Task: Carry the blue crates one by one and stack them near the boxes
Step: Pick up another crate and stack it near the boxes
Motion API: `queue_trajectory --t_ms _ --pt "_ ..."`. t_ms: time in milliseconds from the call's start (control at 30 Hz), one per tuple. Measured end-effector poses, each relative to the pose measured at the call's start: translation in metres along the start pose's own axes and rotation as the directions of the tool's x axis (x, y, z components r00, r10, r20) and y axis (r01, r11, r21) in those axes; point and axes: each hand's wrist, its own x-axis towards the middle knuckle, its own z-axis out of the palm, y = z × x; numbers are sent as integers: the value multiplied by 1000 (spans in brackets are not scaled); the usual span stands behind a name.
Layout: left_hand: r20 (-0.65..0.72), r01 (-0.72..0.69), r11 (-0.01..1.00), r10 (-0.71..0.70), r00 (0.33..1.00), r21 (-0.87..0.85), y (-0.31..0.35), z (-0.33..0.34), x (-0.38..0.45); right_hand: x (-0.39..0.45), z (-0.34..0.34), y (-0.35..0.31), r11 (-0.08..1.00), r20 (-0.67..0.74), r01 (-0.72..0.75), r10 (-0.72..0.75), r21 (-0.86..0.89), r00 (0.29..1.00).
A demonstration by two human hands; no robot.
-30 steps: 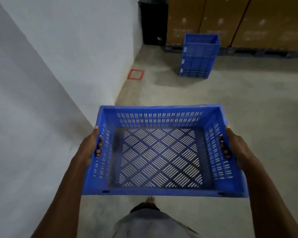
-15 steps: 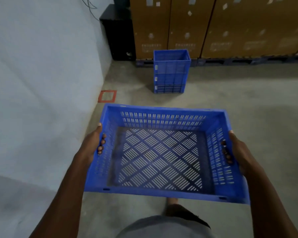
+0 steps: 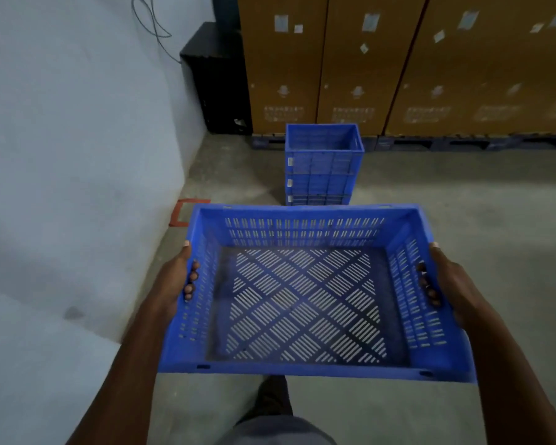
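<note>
- Blue crate (image 3: 302, 297) held level at about waist height, mid-carry, empty, open side up.
- Left hand (image 3: 174, 284) and right hand (image 3: 446, 284) clamped on opposite short walls, fingertips hooked through the handle slots; probably for balance.
- Crate stack (image 3: 321, 165) ahead on the floor, just in front of the cardboard boxes (image 3: 398, 65); well apart from the load.
- Wall (image 3: 77, 155) close on the left; red floor marking (image 3: 182, 213) at its base.

Left hand (image 3: 174, 284), right hand (image 3: 453, 284) grip blue crate (image 3: 302, 300); crate stack (image 3: 323, 165) ahead.
</note>
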Motion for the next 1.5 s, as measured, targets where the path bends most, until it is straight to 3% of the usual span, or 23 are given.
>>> queue_trajectory --t_ms 367,567,900,1167,1500 --pt "68 -33 997 28 997 76 150 97 218 191 52 -115 999 -108 -17 22 44 994" --pt "75 -74 993 67 995 92 222 164 326 315 66 -171 997 -110 -33 42 75 993" --pt "20 -1 997 -1 1000 80 324 289 481 543 75 -287 1000 -79 -17 17 9 997" --pt "-24 64 996 -63 998 62 384 366 617 702 96 -359 999 -54 -45 44 -9 998" --pt "4 113 985 -114 993 127 447 449 799 874 147 -407 991 -126 -132 128 -27 984"
